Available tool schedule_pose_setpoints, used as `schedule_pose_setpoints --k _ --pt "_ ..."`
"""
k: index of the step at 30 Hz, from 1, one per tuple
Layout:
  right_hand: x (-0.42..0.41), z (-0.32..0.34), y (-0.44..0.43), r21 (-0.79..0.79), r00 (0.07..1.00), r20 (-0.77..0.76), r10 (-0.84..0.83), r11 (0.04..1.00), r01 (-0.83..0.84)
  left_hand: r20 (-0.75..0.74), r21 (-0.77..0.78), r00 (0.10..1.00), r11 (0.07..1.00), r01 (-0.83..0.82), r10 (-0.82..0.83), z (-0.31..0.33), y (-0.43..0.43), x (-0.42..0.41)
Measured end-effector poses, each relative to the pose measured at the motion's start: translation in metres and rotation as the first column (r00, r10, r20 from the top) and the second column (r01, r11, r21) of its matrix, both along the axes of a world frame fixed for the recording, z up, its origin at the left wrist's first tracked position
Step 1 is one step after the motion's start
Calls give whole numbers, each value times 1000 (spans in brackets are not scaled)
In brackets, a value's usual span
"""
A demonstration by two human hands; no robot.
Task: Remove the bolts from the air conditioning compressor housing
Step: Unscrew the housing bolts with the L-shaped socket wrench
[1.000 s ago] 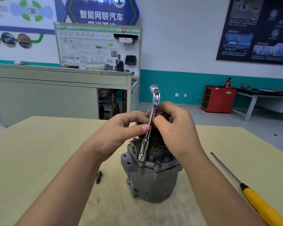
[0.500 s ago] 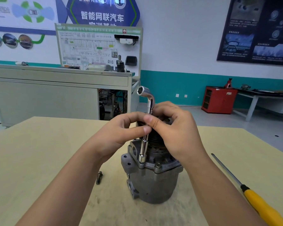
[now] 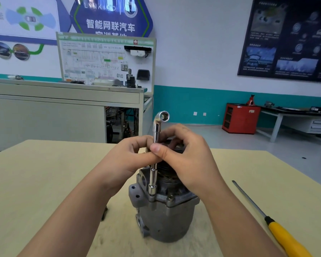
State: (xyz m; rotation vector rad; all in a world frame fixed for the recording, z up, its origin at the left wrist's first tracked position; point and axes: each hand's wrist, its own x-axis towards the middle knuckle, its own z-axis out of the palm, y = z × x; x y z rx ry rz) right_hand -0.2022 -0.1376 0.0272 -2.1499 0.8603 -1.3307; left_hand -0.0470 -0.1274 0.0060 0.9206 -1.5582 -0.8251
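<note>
An air conditioning compressor housing (image 3: 165,219) stands upright on a pale wooden table (image 3: 35,173), just in front of the person. A chrome L-shaped socket wrench (image 3: 154,175) stands almost vertical, its lower socket seated on the housing's top flange at the left front. The bolt under it is hidden. The wrench's bent top end opens toward the right.

Both hands meet at the shaft's middle, directly above that socket. The left hand (image 3: 126,158) pinches the shaft from the left and the right hand (image 3: 189,160) pinches it from the right, thumb in front. The coming turn likely spins the shaft about this upright axis.

A second bolt head (image 3: 170,197) sits on the flange just right of the socket. A loose bolt (image 3: 103,214) lies on the table left of the housing, and a yellow-handled screwdriver (image 3: 278,230) lies well to the right.

A blue wall sign (image 3: 110,25) reads "智能网联汽车". Fainter lettering above it may read "LYNK & CO".
</note>
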Motion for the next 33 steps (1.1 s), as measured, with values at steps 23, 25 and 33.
schedule_pose_setpoints --k 23,25,33 --pt "5 2 3 89 993 95 -75 994 66 81 -13 996 999 47 -46 6 7 -1" --pt "6 1 3 102 991 100 -83 992 73 55 -17 998 999 27 -26 5 5 -1" --pt "1 2 -3 57 997 70 23 998 -27 64 21 994 996 83 -85 6 4 6"
